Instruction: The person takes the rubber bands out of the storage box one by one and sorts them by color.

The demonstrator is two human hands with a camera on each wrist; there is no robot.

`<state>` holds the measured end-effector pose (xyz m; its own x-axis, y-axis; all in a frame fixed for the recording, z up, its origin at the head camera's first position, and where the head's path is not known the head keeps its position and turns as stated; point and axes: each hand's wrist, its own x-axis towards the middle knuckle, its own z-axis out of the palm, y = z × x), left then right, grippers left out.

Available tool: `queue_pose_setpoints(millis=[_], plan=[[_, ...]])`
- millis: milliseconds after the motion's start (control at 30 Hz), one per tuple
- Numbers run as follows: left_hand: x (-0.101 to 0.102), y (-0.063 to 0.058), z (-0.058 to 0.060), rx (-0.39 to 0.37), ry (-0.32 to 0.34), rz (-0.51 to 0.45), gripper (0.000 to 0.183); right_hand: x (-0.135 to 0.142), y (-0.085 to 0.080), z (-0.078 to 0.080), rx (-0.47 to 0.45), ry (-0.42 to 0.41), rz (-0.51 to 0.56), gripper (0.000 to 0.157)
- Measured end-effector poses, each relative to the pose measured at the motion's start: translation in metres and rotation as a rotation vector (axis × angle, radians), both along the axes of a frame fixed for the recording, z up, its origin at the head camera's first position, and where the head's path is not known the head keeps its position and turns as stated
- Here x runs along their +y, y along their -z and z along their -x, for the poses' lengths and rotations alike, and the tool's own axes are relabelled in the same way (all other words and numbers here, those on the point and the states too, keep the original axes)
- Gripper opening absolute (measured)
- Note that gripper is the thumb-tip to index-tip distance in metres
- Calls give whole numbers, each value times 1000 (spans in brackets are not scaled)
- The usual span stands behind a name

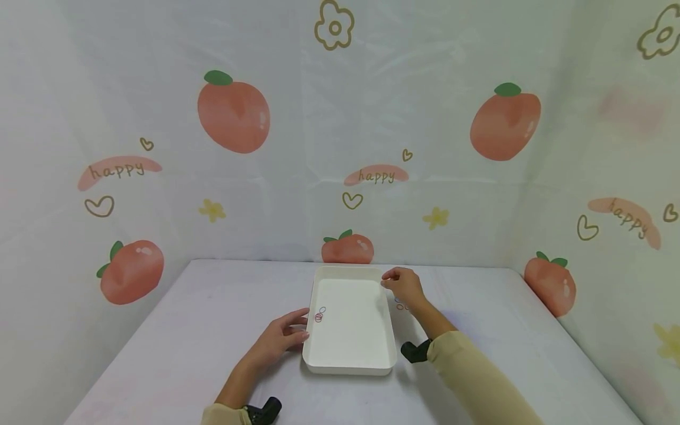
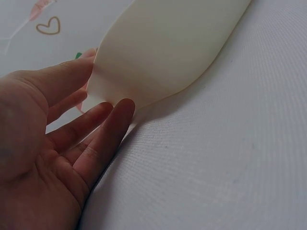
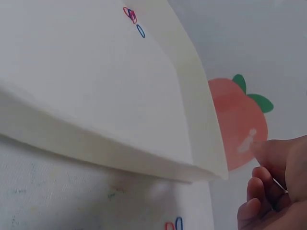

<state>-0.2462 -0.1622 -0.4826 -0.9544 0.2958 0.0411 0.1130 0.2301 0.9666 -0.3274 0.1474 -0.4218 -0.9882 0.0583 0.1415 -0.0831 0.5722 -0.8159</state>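
A white rectangular tray (image 1: 350, 361) lies lengthwise before me. My left hand (image 1: 280, 336) rests against its left wall, with fairly straight fingertips touching the side. My right hand (image 1: 405, 286) hovers by the far right corner, fingers loosely curled, thumb and index tips apart; nothing shows between them. Inside the tray, near the left wall, lie a blue ring (image 1: 322, 309) and overlapping red rings (image 1: 318, 317), with a darker ring among them in the right wrist view. Right of the tray, beneath my right forearm, are a blue ring (image 3: 179, 223) and red rings (image 1: 400, 307), partly hidden.
A white cloth-covered table (image 1: 175, 348) carries the tray. Behind and beside it hangs a pale curtain (image 1: 297, 195) printed with peaches, hearts and flowers. Black straps with a camera sit on both wrists, below tan sleeves (image 1: 473, 372).
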Motion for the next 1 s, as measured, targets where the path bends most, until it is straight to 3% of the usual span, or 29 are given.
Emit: queue_pose_setpoints(millis=[300,1000], plan=[[0,-2,-2,-13,16,-23,60,-20,0,5,19,-100,-10,6],[0,-4,-1,5,17,-10,59,-65,14,10,-66,-275,-72,9]])
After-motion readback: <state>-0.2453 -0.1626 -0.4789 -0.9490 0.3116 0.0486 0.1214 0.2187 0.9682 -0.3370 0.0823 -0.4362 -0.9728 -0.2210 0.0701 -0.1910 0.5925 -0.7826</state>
